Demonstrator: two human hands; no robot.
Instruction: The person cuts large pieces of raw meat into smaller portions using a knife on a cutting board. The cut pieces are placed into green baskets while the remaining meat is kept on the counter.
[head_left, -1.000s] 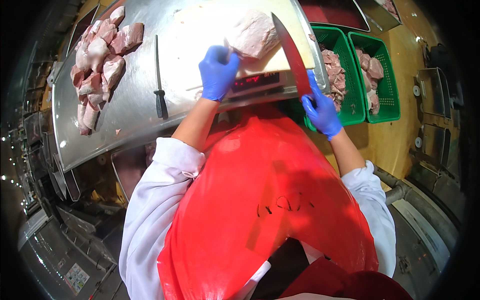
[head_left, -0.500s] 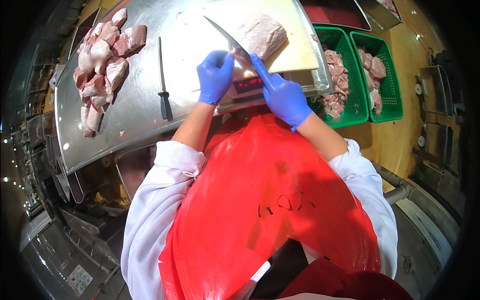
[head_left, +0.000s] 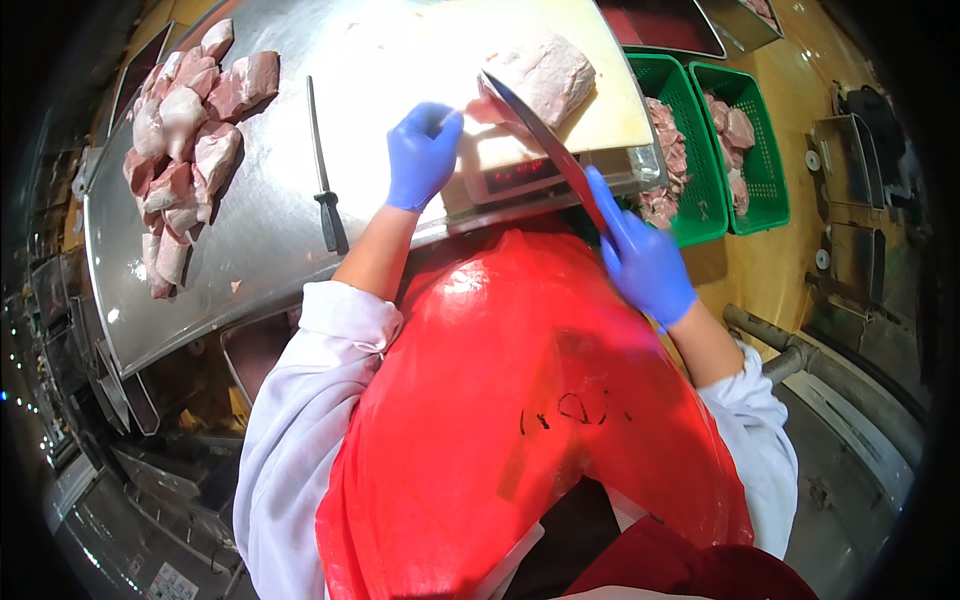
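Note:
A pale slab of raw meat (head_left: 550, 75) lies on the cream cutting board (head_left: 410, 45). My right hand (head_left: 640, 262), gloved in blue, grips a long knife (head_left: 545, 135) angled up-left across the meat’s near left side, where a thin pink piece (head_left: 488, 112) shows under the blade. My left hand (head_left: 420, 155), also gloved, is curled just left of that piece; what its fingers hold is unclear. Below the board is a scale with a red display (head_left: 510, 177). A black-handled sharpening steel (head_left: 326, 215) lies to the left on the steel tabletop (head_left: 150, 310).
A heap of raw meat pieces (head_left: 185, 135) covers part of the left tabletop. Two green baskets of meat, the nearer (head_left: 700, 170) and outer one (head_left: 770, 170), stand right of the table, with red-lined metal trays (head_left: 660, 22) behind. A metal rail (head_left: 780, 362) runs at lower right.
The knife swung left from beside the meat to across its near side, then moved right and lower with my right hand. The slab shifted rightward. My left hand moved slightly downward and left.

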